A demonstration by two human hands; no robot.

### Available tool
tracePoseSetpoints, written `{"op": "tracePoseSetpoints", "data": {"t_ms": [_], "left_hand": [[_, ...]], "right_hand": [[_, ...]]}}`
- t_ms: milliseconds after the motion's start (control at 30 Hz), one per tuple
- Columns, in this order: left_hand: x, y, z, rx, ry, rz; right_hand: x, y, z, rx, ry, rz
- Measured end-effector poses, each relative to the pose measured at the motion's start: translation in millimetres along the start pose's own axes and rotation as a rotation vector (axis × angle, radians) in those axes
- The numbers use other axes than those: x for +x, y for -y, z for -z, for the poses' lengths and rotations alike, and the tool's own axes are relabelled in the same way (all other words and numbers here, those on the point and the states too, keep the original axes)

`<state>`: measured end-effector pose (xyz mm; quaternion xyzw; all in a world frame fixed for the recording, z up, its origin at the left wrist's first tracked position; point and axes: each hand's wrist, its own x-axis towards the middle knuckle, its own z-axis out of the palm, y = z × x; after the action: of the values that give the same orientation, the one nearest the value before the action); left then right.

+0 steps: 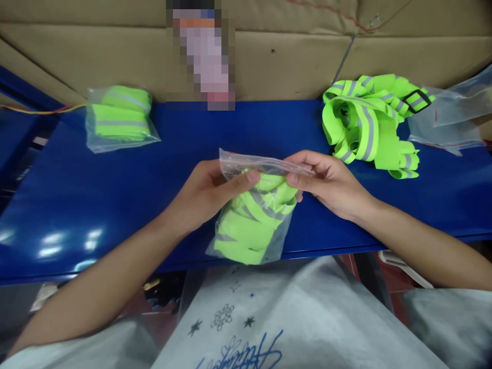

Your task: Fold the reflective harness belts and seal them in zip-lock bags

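Between my hands is a clear zip bag (251, 215) with a folded neon-yellow reflective strap (246, 233) inside. Its zip edge faces away from me, and its lower end hangs near the table's front edge. My left hand (209, 192) pinches the bag's left side, thumb on top of the plastic. On the right side, my right hand (326, 179) grips the bag just below the zip edge, thumb on top and fingers behind. Parts of the fingers are hidden behind the bag.
A filled zip bag (119, 120) lies at the back left of the blue table (184, 123). Loose reflective straps (369, 123) with a black buckle (417, 101) are heaped at the back right, beside clear bags (449, 115). Brown cardboard (277, 72) borders the far edge.
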<state>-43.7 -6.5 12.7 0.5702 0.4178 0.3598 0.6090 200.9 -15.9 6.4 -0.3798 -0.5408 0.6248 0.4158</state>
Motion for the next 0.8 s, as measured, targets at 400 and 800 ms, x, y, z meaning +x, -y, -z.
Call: {"op": "tracePoseSetpoints", "data": {"t_ms": [400, 800], "left_hand": [[4, -9, -7.2, -0.195, -0.073, 0.094], [13, 6, -1.4, -0.149, -0.162, -0.044]], "right_hand": [[-4, 22, 7, -0.352, -0.083, 0.042], [1, 22, 22, -0.406, -0.054, -0.026]]}}
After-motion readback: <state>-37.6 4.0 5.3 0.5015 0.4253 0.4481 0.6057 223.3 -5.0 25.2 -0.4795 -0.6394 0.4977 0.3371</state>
